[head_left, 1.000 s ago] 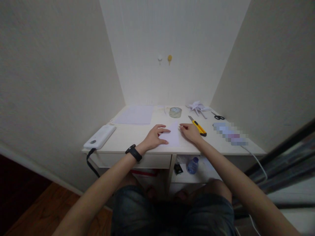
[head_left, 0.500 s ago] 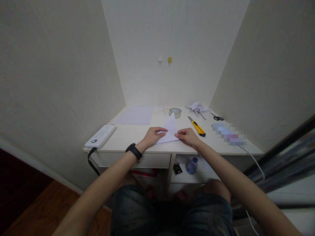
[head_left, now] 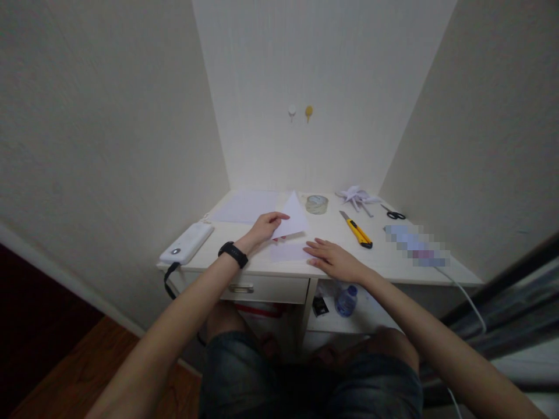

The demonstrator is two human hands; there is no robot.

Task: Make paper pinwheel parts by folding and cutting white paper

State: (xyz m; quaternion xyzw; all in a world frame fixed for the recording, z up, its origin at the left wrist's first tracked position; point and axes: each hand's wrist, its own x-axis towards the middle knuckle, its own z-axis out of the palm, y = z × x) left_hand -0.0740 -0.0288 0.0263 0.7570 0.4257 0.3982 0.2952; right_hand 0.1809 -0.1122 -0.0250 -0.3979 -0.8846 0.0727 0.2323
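Left fingers grip the raised paper peak; right fingers lie spread

The left hand [head_left: 263, 228] has its thumb and index finger closed on the left side of a white, folded, triangular piece of paper [head_left: 293, 216]; its other fingers are partly hidden. The right hand [head_left: 335, 259] grips nothing: its fingers are extended and slightly parted, tips resting on the right end of a flat, pale strip of white paper [head_left: 286, 252] near the front edge of the white tabletop [head_left: 244, 250].

The folded piece is tilted up above the tabletop, just beyond the strip. Its sharp peak, and with it the long axis, points away from the person toward the back wall; its lower edge runs left to right. The strip's long axis also runs left to right.

Half a second ago both hands held the folded piece low near the front edge. Now only the left does, the piece has shifted away from the person, and the strip shows in front of it.
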